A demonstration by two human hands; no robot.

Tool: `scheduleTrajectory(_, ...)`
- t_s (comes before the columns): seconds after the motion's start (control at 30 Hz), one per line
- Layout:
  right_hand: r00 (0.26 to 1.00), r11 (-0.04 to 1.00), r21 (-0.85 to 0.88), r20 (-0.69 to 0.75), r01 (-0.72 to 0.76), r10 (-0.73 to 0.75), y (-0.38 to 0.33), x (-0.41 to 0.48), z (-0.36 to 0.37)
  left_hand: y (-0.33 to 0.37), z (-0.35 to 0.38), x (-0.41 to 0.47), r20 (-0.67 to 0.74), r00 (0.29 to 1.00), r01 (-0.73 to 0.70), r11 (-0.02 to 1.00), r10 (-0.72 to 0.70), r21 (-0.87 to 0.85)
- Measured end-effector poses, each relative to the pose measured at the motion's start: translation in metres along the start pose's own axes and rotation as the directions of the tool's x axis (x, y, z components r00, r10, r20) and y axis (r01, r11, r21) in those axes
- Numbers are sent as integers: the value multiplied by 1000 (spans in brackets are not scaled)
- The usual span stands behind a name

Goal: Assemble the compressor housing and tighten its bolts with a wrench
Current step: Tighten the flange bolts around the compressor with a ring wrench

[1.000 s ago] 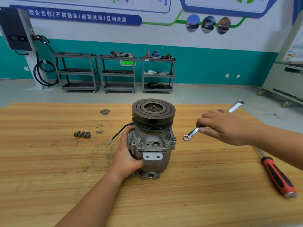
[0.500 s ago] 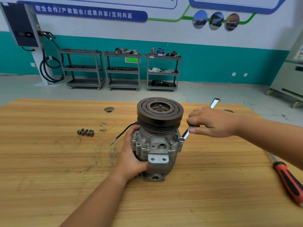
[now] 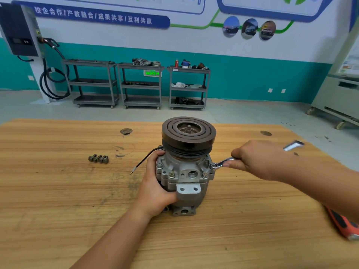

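Two hands work on one compressor [image 3: 188,171], which stands upright near the middle of the wooden table [image 3: 58,210]. Nearest, an orange-handled screwdriver [image 3: 342,225] lies at the table's right edge. The left hand [image 3: 155,188] wraps its fingers round the housing's left side. The right hand [image 3: 256,160] curls round a wrench [image 3: 223,163], whose ring end sits on a bolt [image 3: 213,166] at the housing's right flange. Farther left lie loose bolts [image 3: 98,158]. Three metal carts [image 3: 140,84] line the far wall.

Compressor housing [image 3: 187,179]: grey cast metal, dark ringed pulley [image 3: 188,131]. Wrench [image 3: 223,163]: bright silver. Surface [image 3: 58,191]: tan striped wood grain; screwdriver [image 3: 342,224]: orange-red and black.
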State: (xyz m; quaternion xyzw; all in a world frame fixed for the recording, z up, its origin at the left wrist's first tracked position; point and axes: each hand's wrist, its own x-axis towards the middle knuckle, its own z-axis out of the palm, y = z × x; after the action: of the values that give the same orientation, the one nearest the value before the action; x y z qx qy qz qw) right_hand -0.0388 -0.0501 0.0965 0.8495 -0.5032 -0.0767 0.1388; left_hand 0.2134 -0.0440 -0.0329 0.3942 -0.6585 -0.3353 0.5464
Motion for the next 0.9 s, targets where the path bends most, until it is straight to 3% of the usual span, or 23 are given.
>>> scheduleTrajectory(0.13,970,970,-3,18,-243,243,-25,-13,5,3,2,-2,-20,999,32,999,-32,11)
scheduleTrajectory(0.23,955,955,12,-19,-295,296,-30,-14,4,10,3,-3,-23,998,66,997,-65,28)
scheduleTrajectory(0.43,966,941,270,-100,-206,240,6,-24,-15,25,9,-10,-100,988,129,987,-120,94)
scheduleTrajectory(0.57,989,938,313,30,-148,146,-3,-49,-13,37,38,-22,-308,944,171,974,-118,151)
scheduleTrajectory(0.67,995,925,369,1,-94,101,-29,-59,-7,45,63,-32,-446,889,209,959,-106,189)
scheduleTrajectory(0.77,991,936,346,-83,-70,105,-41,-59,-13,52,72,-37,-439,890,228,951,-118,207)
scheduleTrajectory(0.9,993,965,258,-97,-43,71,-45,-59,-17,57,69,-59,-346,937,117,968,-33,224)
